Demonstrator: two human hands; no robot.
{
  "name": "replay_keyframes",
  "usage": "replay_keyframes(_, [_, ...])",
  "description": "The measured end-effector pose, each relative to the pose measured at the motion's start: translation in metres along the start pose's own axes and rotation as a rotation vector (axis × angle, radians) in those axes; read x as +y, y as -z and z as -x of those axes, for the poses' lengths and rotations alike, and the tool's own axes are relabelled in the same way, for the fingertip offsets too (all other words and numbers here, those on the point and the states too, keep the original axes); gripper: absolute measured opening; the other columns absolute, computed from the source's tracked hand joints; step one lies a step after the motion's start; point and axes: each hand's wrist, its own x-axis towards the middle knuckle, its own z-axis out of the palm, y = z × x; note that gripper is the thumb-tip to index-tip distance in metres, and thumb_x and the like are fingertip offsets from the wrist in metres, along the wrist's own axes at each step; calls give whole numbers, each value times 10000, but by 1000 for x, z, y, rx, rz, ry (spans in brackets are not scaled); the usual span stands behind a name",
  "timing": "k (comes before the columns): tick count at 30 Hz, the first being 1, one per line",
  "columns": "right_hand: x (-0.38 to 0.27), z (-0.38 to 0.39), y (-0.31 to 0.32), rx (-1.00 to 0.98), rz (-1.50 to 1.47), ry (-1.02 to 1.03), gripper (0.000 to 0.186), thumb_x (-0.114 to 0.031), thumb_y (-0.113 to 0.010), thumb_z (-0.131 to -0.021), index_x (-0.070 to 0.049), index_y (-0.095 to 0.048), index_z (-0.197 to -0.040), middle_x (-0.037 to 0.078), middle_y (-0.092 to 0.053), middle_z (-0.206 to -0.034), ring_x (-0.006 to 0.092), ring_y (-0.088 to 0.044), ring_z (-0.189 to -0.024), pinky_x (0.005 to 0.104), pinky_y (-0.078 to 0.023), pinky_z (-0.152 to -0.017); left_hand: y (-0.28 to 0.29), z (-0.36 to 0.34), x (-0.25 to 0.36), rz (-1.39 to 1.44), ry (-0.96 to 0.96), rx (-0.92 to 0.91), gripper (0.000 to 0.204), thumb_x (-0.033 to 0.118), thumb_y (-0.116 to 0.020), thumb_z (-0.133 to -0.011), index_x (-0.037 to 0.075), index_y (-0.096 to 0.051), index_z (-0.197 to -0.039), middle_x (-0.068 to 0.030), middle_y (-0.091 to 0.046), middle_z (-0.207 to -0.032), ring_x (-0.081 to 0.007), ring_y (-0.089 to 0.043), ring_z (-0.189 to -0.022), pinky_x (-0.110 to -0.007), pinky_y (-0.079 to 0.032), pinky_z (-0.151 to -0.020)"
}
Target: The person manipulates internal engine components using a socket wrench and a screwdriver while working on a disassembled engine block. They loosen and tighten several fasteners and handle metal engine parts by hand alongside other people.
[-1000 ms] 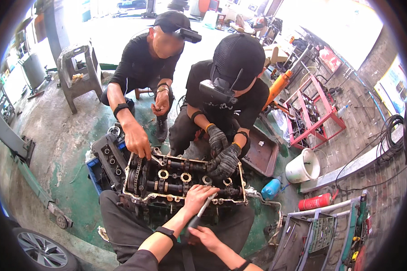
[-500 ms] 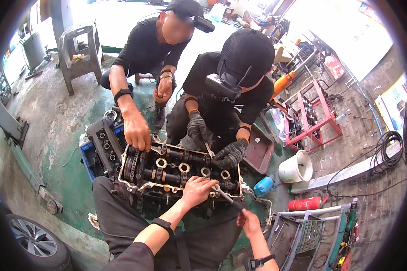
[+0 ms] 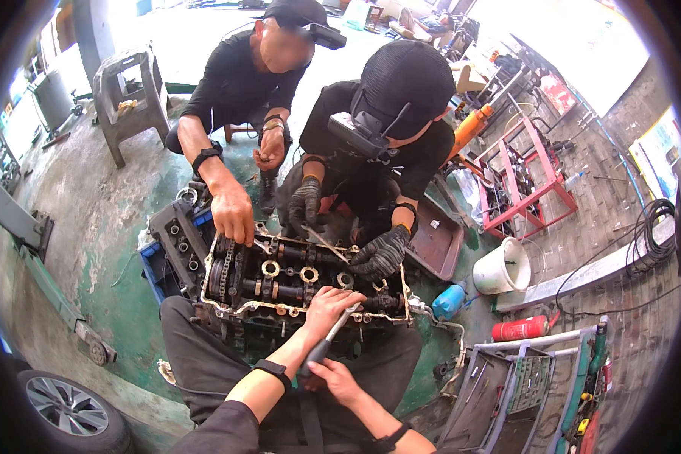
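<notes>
Black at the grip [image 3: 320, 352], now swung leftward in front of the engine [image 3: 289, 290], probably one stroke: holding wrench [image 3: 340, 325] with fingers of right hand [image 3: 339, 380], covering its far end with left hand [image 3: 328, 309], closure unclear.

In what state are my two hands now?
Left hand: touching the wrench near its head; open or closed cannot be told.
Right hand: closed on the wrench's dark handle.

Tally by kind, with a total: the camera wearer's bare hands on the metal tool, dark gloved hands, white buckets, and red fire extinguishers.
Bare hands on the black-handled metal tool: 2, left hand and right hand
Co-worker's dark gloved hands: 2
White plastic bucket: 1
Red cylindrical fire extinguisher: 1
Total: 6
</notes>
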Motion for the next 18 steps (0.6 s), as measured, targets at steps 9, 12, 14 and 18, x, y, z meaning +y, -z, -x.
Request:
replay_keyframes(9, [-7,39,49,119,98,23,202,-175,-611,-865,20,-639,-908,95,-675,-810,175,-653,-726,281,-514,-702,0,1,2,-28,31,23,277,102,-672,-703,166,-655,-972,-14,-705,-892,-193,-659,-862,-346,-456,-771])
replay_keyframes(12, [-22,64,98,277,145,54,224,-206,-639,-858,12,-637,-905,103,-676,-807,178,-657,-716,272,-507,-661,-1,-1,4,-31,17,59,297,56,-656,-687,167,-654,-963,-3,-704,-871,-181,-658,-820,-342,-457,-750])
replay_keyframes(14, [-29,71,127,418,39,129,216,-212,-604,-862,2,-626,-880,99,-657,-775,203,-640,-679,305,-502,-635,0,-3,6,-21,14,73,304,37,-638,-695,164,-658,-970,-4,-703,-865,-170,-653,-795,-329,-458,-749])
replay_keyframes(18, [-35,62,147,547,-173,233,230,-242,-558,-875,-22,-618,-849,100,-636,-732,222,-624,-645,337,-496,-610,-3,-1,6,5,54,68,309,42,-637,-709,159,-665,-993,-14,-703,-866,-175,-654,-792,-329,-459,-754])
